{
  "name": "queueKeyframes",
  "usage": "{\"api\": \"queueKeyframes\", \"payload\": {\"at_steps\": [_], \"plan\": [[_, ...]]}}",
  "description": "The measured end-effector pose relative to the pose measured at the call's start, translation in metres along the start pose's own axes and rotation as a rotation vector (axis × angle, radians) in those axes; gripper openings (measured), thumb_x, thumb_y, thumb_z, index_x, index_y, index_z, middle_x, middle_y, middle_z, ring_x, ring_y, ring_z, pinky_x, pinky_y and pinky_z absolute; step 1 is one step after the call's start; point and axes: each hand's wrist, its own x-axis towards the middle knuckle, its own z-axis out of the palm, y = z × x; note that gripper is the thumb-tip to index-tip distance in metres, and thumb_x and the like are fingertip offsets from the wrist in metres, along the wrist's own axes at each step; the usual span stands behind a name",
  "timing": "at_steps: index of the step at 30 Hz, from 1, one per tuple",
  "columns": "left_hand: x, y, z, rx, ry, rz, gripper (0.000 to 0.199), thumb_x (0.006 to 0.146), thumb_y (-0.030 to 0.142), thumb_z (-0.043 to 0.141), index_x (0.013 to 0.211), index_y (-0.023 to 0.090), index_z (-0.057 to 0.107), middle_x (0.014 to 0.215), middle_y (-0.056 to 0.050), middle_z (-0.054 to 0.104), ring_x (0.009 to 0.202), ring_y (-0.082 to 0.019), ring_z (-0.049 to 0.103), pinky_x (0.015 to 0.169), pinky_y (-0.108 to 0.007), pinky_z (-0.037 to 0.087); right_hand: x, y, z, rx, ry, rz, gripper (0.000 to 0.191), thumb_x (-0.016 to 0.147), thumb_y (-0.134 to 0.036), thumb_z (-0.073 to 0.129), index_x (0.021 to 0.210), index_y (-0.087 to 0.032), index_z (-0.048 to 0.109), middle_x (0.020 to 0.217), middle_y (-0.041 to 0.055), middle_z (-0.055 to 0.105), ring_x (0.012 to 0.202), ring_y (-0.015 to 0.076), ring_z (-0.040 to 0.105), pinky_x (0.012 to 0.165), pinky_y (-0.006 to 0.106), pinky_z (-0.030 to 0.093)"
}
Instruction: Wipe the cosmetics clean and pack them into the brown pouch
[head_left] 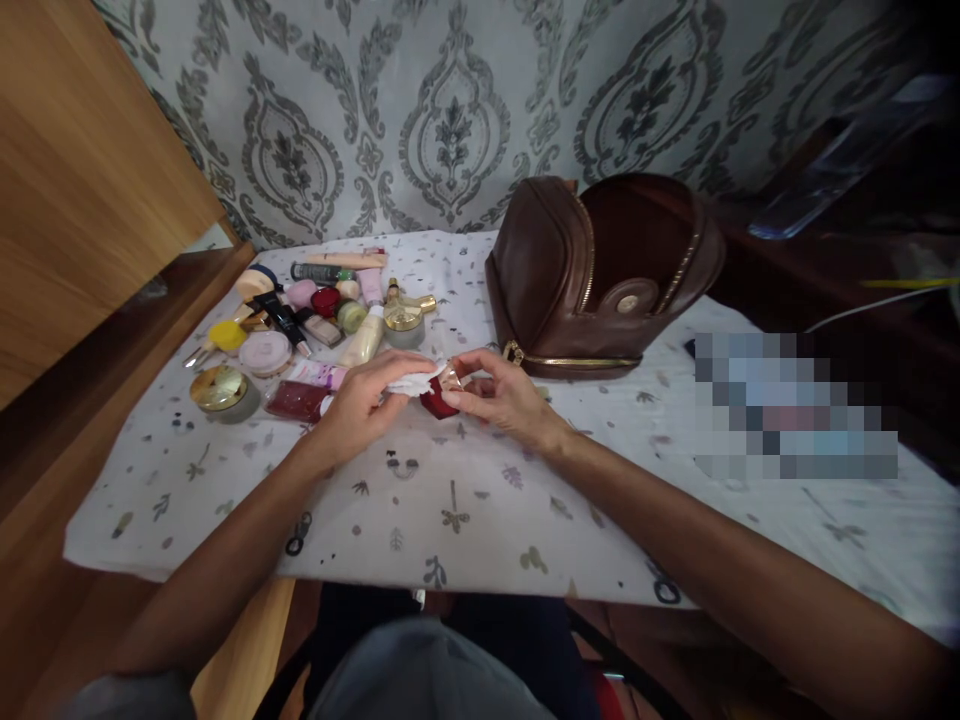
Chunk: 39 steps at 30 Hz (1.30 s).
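Note:
Near the middle of the cloth-covered table, my right hand (499, 395) grips a small red container (439, 402) with a shiny, clear or gold-toned top. My left hand (373, 400) pinches a folded white tissue (412, 383), which touches the container's left side. Just left of my left hand lie a dark red pouch or bottle (296, 401) and a pink and white tube (319, 375). A cream tube (364, 338) rests behind that hand, beside a gold-lidded jar (404, 322).
Several cosmetics, including a gold-lidded jar (223, 392) and a pink compact (265, 353), spread over the table's left part. A brown leather bag (555, 270) stands open behind my right hand. A wooden panel (97, 150) borders the left; a pixelated patch covers something at right.

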Motion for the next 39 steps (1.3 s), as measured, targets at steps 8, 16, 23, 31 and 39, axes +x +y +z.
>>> {"api": "queueKeyframes", "payload": {"at_steps": [8, 16, 23, 31, 39], "plan": [[-0.002, -0.002, 0.01, 0.032, 0.036, -0.004, 0.044, 0.083, 0.001, 0.047, 0.118, 0.02, 0.067, 0.119, -0.008, 0.07, 0.114, -0.02, 0.062, 0.1, -0.04, 0.05, 0.003, 0.001, -0.012, 0.017, -0.075, -0.003, 0.063, 0.074, -0.039, 0.079, 0.131, -0.03, 0.053, 0.097, -0.0012, 0.057, 0.061, 0.0069, 0.051, 0.044, 0.018, 0.043], [-0.005, -0.007, 0.014, 0.08, 0.076, 0.07, 0.048, 0.083, -0.002, 0.045, 0.12, 0.02, 0.065, 0.119, -0.008, 0.069, 0.116, -0.019, 0.062, 0.1, -0.041, 0.05, 0.006, -0.002, -0.024, 0.113, -0.242, -0.012, 0.061, 0.071, -0.028, 0.081, 0.127, -0.026, 0.058, 0.108, 0.0011, 0.058, 0.072, 0.008, 0.057, 0.056, 0.022, 0.054], [-0.006, -0.007, 0.014, 0.071, 0.07, 0.088, 0.047, 0.085, -0.001, 0.045, 0.123, 0.021, 0.064, 0.122, -0.009, 0.068, 0.118, -0.02, 0.061, 0.101, -0.042, 0.05, 0.009, 0.004, -0.02, -0.026, -0.054, -0.065, 0.051, 0.068, -0.038, 0.083, 0.111, -0.022, 0.06, 0.093, -0.0017, 0.062, 0.053, 0.0036, 0.047, 0.044, 0.018, 0.042], [-0.008, -0.01, 0.019, 0.097, 0.065, 0.13, 0.045, 0.088, 0.003, 0.045, 0.126, 0.022, 0.062, 0.122, -0.01, 0.066, 0.118, -0.021, 0.06, 0.1, -0.045, 0.05, 0.006, 0.0, -0.013, -0.119, 0.004, 0.053, 0.048, 0.073, -0.061, 0.073, 0.09, -0.018, 0.059, 0.076, 0.0012, 0.065, 0.051, 0.0082, 0.053, 0.04, 0.02, 0.042], [-0.006, -0.001, 0.02, 0.135, 0.031, 0.217, 0.048, 0.092, 0.004, 0.043, 0.132, 0.024, 0.058, 0.127, -0.011, 0.065, 0.121, -0.023, 0.058, 0.101, -0.049, 0.05, 0.008, 0.0, -0.016, -0.158, 0.019, 0.0, 0.051, 0.08, -0.063, 0.064, 0.108, -0.021, 0.06, 0.068, -0.0036, 0.061, 0.044, 0.0092, 0.055, 0.04, 0.021, 0.046]]}}
